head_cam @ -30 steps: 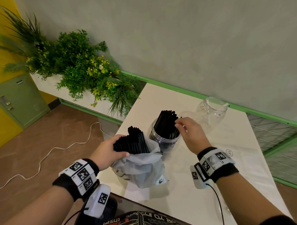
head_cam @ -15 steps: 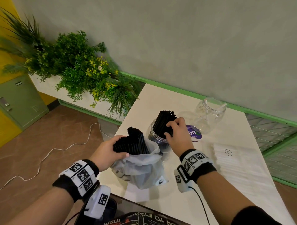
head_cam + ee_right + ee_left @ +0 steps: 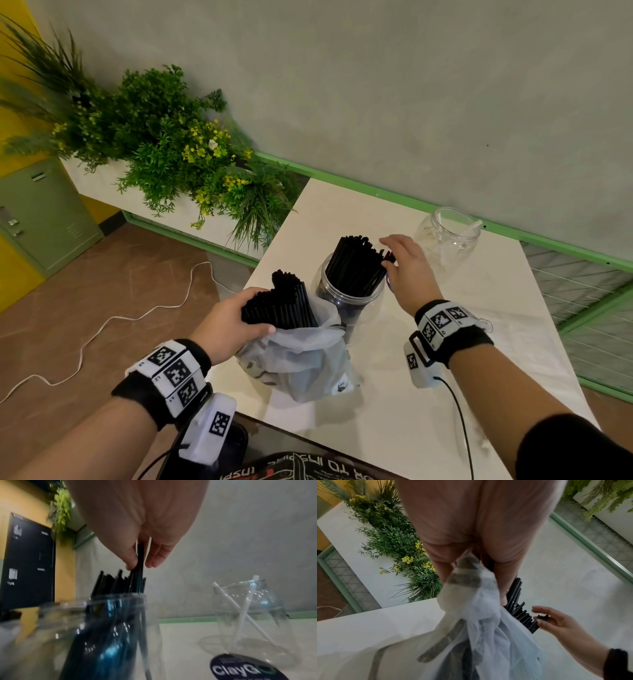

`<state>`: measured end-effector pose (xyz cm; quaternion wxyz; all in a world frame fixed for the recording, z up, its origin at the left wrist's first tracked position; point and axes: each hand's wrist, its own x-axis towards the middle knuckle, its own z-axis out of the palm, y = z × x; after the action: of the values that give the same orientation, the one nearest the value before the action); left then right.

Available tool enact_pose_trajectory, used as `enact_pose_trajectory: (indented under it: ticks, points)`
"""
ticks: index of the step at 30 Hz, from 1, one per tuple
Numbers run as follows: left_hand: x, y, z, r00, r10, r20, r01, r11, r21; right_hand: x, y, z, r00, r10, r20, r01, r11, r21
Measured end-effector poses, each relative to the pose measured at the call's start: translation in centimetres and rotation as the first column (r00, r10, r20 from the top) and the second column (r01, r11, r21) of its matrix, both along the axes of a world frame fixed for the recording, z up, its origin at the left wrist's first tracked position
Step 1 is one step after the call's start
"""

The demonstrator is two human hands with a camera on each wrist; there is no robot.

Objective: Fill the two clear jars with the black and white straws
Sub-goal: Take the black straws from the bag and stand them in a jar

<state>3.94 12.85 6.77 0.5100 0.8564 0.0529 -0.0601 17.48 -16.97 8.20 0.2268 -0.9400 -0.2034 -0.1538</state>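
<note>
The near clear jar (image 3: 349, 298) stands mid-table, packed with upright black straws (image 3: 356, 263). My right hand (image 3: 388, 251) is at their top right edge, where thumb and fingers pinch a few black straws (image 3: 140, 555) above the jar (image 3: 111, 628). My left hand (image 3: 260, 311) grips a second bundle of black straws (image 3: 284, 305) sticking out of a thin plastic bag (image 3: 301, 359) just left of the jar. The far clear jar (image 3: 445, 236) at the back right holds two white straws (image 3: 243, 611).
A round dark lid printed "ClayG" (image 3: 245, 669) lies flat between the jars. The white table (image 3: 411, 394) ends at a green ledge and grey wall. Plants (image 3: 178, 154) fill a planter to the left. A white cable (image 3: 137, 315) runs across the floor below.
My right hand has come off the front of the jar's straw bundle and moved to its right side, now pinching a few straws. The left hand and bag have stayed put.
</note>
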Motion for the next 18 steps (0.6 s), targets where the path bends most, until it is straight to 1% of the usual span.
enact_pose_trajectory:
  ticks: [3, 5, 6, 8, 9, 13, 16, 18]
  points:
    - [-0.1, 0.0, 0.0, 1.000, 0.000, -0.002, 0.000, 1.000, -0.003, -0.1, 0.1, -1.1, 0.988, 0.034, -0.150, -0.038, 0.999, -0.023]
    - [-0.2, 0.0, 0.1, 1.000, 0.003, 0.001, -0.003, 1.000, 0.009, -0.3, 0.4, -1.2, 0.965, 0.069, -0.252, -0.065, 0.998, 0.027]
    - [-0.2, 0.0, 0.1, 1.000, 0.005, 0.004, -0.005, 1.000, 0.012, -0.4, 0.5, -1.1, 0.958, 0.086, -0.275, -0.067, 0.995, 0.077]
    - [-0.1, 0.1, 0.2, 1.000, 0.010, 0.003, -0.010, 1.000, 0.014, -0.1, 0.9, -0.9, 0.954, 0.125, -0.271, -0.084, 0.984, 0.159]
    - [-0.1, 0.1, 0.1, 1.000, 0.012, 0.001, -0.013, 1.000, 0.016, 0.1, 1.0, -0.8, 0.955, 0.145, -0.260, -0.107, 0.982, 0.155]
    - [0.0, 0.1, 0.1, 1.000, 0.013, -0.006, -0.013, 1.000, 0.004, 1.6, 1.7, -0.8, 0.958, 0.190, -0.215, -0.204, 0.978, -0.042]
    - [0.0, 0.1, 0.1, 1.000, 0.012, -0.011, -0.012, 1.000, 0.004, 2.9, 2.3, -0.7, 0.963, 0.245, -0.117, -0.259, 0.958, -0.123]
    - [0.1, 0.1, 0.1, 1.000, 0.012, -0.019, -0.012, 1.000, 0.003, 3.5, 3.0, -0.6, 0.955, 0.280, -0.097, -0.293, 0.939, -0.182]
